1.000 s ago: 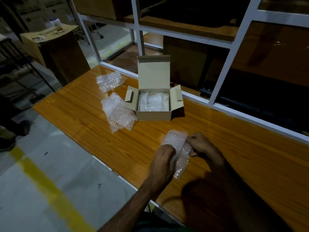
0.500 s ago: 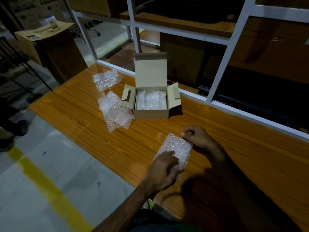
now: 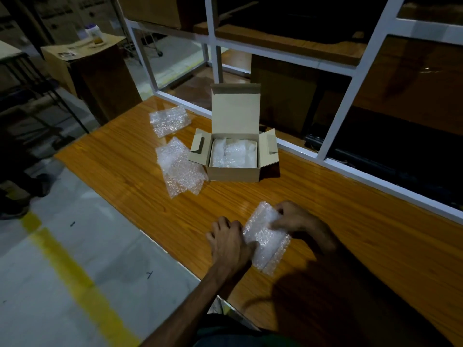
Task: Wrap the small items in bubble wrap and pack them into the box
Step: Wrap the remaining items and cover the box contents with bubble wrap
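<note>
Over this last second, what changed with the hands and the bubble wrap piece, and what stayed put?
The bubble wrap piece, held up in both hands a second ago, now lies flat on the table. The left hand presses its left edge; the right hand pinches its far right edge. The box and the two loose bubble wrap pieces beside it stayed put.

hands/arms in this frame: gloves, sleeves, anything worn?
No gloves on the left hand or the right hand. The left forearm is bare as far as it shows. The right arm is in deep shadow, so a sleeve cannot be told. No rings or watch visible.
</note>
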A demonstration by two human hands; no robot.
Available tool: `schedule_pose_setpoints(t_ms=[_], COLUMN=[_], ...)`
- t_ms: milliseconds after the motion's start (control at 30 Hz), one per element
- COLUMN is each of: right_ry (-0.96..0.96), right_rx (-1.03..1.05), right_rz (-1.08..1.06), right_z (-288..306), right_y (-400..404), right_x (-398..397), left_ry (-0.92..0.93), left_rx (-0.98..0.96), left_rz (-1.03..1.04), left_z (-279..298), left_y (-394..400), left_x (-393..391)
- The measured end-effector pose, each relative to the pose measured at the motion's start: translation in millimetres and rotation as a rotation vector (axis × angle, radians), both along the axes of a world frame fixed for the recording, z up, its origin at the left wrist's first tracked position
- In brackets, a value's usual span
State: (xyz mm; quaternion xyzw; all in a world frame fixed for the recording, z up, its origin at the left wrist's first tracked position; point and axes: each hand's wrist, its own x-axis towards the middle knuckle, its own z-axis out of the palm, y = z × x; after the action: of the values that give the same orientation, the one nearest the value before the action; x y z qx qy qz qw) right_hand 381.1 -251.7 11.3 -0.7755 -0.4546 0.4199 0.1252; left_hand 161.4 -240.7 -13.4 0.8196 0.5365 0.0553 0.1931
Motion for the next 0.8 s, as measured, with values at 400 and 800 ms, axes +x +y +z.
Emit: schedule_pose_setpoints(t_ms=[400, 800], right_ry=[0.386, 0.496], right_rx=[0.327, 0.518], right_rz=[-0.299, -0.509], right_z=[16.7, 8.7], right_y=[1.7, -3.3], right_x=[4.6, -21.8], left_ry=[-0.898, -1.228], left_rx=[-0.326, -0.72], left_rz=[0.287, 0.204], left_z=[23.4, 40.0], left_y=[34.4, 43.7], left_x=[-8.0, -2.3])
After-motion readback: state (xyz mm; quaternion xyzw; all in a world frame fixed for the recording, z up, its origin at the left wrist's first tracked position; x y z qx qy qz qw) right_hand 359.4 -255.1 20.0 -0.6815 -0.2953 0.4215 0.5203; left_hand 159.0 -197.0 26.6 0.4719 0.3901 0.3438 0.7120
